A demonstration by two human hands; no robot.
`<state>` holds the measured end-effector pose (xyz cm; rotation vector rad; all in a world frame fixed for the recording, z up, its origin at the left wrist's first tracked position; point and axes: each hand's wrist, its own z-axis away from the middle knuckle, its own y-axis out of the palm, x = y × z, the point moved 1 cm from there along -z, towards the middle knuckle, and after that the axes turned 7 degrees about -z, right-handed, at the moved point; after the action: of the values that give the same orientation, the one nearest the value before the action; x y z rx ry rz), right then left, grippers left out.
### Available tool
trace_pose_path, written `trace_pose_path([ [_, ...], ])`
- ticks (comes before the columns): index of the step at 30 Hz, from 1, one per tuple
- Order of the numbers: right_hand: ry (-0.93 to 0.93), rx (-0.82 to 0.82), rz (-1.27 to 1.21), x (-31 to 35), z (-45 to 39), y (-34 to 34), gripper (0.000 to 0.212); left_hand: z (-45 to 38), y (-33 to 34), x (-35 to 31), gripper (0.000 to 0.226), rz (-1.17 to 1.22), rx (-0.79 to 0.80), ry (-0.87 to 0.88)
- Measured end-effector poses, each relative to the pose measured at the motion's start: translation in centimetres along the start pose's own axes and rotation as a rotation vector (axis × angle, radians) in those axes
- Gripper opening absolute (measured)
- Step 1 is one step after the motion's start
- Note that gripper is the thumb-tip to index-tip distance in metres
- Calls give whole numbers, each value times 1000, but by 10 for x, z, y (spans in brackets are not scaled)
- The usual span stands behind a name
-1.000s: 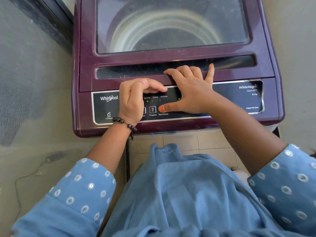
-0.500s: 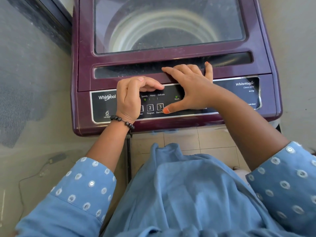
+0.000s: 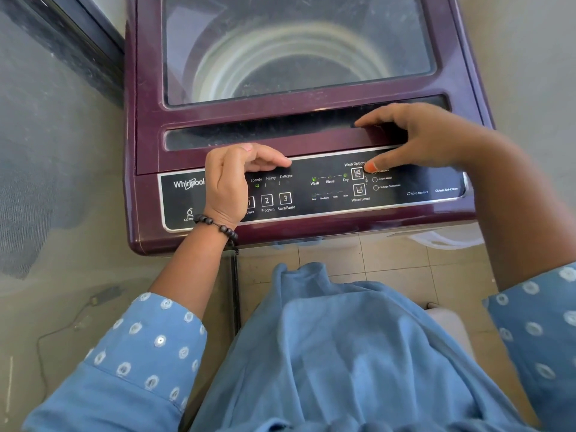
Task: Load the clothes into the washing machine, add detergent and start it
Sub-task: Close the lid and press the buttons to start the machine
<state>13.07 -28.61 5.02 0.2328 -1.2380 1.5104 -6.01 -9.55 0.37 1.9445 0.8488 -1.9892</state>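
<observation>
Maroon top-loading washing machine (image 3: 149, 126), glass lid (image 3: 296, 48) closed, pale drum rim visible through it; I cannot make out any clothes inside.

Black control panel (image 3: 414, 194), along the front edge under both hands.

Left hand (image 3: 230, 179): I see the heel resting on the panel over the Power button, wrist straight, beaded bracelet (image 3: 218, 227) just behind it. Fingers loosely curled, tips pointing right toward the other hand. Grip narrow, holding nothing.

Right hand (image 3: 424, 138): forearm enters from the lower right, palm hovering above the panel's right half. Fingers spread and gently arched, tips over the dark recessed handle slot (image 3: 249, 135). Thumb stretched down and left, orange nail at the Wash Options button (image 3: 357, 173); contact I cannot confirm. Grip wide, holding nothing.

Start/Pause button (image 3: 285, 198): between the two hands, uncovered, nearer the left fingertips.

Program button (image 3: 267, 201): just right of the left palm.

Blue embroidered sleeves (image 3: 146, 347), both forearms.
</observation>
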Motion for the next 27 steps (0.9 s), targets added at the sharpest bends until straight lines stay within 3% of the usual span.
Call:
trace_pose_path([
  [6, 32, 40, -113, -1, -6, 5, 62, -1, -1, -2, 49, 23, 7, -36],
  [13, -2, -32, 87, 9, -5, 12, 61, 0, -2, 2, 51, 16, 8, -4],
  [27, -3, -18, 93, 15, -6, 14, 56, 1, -5, 6, 50, 3, -27, 12],
])
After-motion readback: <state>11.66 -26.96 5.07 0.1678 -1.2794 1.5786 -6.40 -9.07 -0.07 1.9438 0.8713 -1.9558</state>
